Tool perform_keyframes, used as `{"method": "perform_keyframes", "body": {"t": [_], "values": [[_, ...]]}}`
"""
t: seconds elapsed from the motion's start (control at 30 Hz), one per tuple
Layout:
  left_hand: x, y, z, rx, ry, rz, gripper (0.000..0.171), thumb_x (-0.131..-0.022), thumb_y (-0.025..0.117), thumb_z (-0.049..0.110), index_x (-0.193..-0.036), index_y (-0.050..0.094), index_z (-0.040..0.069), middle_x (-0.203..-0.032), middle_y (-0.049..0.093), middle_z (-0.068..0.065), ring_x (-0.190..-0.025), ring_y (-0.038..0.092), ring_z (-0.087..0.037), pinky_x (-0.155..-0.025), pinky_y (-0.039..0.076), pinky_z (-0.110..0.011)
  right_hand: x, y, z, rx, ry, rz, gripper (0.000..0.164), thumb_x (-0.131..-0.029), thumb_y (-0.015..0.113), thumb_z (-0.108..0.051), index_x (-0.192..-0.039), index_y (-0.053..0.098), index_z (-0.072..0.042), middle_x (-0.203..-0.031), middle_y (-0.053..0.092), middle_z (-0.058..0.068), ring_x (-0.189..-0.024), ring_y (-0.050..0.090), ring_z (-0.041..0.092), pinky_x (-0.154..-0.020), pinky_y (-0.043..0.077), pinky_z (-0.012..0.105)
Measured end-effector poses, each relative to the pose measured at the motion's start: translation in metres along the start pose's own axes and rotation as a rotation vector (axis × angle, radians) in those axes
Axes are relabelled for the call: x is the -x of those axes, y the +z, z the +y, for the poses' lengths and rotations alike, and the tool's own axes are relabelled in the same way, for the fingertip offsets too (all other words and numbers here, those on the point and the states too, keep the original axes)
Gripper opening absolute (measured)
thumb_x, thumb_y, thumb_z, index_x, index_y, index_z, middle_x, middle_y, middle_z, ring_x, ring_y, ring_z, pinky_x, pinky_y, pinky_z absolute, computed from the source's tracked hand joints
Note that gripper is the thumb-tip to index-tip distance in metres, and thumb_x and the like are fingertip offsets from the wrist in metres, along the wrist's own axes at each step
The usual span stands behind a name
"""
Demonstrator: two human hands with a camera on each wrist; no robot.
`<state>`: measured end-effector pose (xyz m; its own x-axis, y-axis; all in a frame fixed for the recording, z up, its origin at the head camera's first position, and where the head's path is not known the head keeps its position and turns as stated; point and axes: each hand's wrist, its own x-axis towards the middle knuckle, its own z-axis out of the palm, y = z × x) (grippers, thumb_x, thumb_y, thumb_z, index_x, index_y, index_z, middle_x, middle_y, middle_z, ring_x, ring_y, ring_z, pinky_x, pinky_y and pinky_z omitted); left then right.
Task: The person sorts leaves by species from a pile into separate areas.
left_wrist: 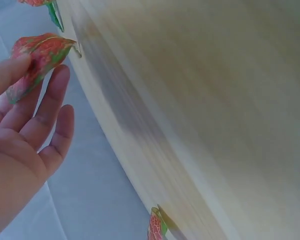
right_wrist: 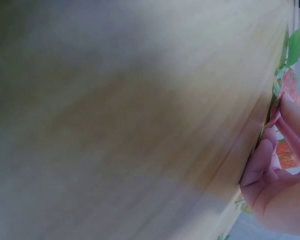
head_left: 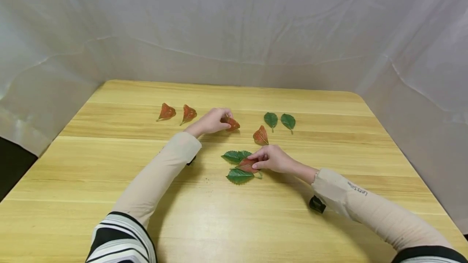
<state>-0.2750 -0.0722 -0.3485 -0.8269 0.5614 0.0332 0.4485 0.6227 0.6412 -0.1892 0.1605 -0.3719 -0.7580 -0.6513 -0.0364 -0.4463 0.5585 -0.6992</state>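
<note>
Red leaf A (head_left: 233, 124) was near the table's far side, pinched between thumb and fingers of the left hand (head_left: 213, 121); stem-to-table contact could not be told. Red leaf B (head_left: 245, 165) lay nearer the person, pinched by the right hand (head_left: 276, 159), between the upper green leaves (head_left: 231, 156) and the lower green leaf (head_left: 239, 176), overlapping the latter.

Step in hand, as judged: positioning B within the green cluster while A was gripped. Next move judged to call for parting the right thumb and fingers without dragging the greens.

Outward: a loose red leaf (head_left: 261, 135) just beyond the right hand; two green leaves (head_left: 270, 120) farther back; two red leaves (head_left: 167, 111) left; wooden table (head_left: 234, 222) beneath.
</note>
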Motion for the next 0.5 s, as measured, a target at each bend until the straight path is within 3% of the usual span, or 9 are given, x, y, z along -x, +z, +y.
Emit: {"method": "perform_keyframes", "body": {"t": [0.17, 0.33, 0.5], "values": [[0.0022, -0.0019, -0.0008, 0.108, -0.009, 0.129, 0.035, -0.082, 0.063, 0.004, -0.109, 0.042, -0.003, -0.068, 0.052, -0.008, -0.058, 0.044, -0.016, -0.056, 0.038, -0.026, 0.0003, 0.0007, 0.0004, -0.001, -0.002, 0.001, 0.026, -0.079, 0.067, -0.008, -0.103, 0.066, 0.002, -0.092, 0.064, 0.009, -0.063, 0.048, 0.009, -0.054, 0.042, 0.021], [0.0022, -0.0044, -0.0012, 0.147, 0.055, 0.260, 0.018, -0.079, 0.066, 0.002, -0.089, 0.051, -0.002, -0.069, 0.054, -0.008, -0.060, 0.049, -0.016, -0.057, 0.041, -0.025, 0.0005, 0.0014, 0.0013, 0.007, -0.004, 0.007, 0.026, -0.079, 0.067, -0.007, -0.103, 0.066, 0.002, -0.091, 0.064, 0.008, -0.063, 0.048, 0.008, -0.054, 0.041, 0.021], [0.0011, -0.0081, -0.0027, 0.190, 0.047, 0.293, 0.006, -0.079, 0.065, 0.000, -0.084, 0.062, -0.002, -0.077, 0.059, -0.010, -0.068, 0.056, -0.019, -0.063, 0.046, -0.026, -0.0001, 0.0019, 0.0013, 0.006, 0.002, 0.007, 0.026, -0.079, 0.067, -0.007, -0.103, 0.066, 0.001, -0.091, 0.064, 0.008, -0.061, 0.047, 0.008, -0.053, 0.040, 0.021]]}}
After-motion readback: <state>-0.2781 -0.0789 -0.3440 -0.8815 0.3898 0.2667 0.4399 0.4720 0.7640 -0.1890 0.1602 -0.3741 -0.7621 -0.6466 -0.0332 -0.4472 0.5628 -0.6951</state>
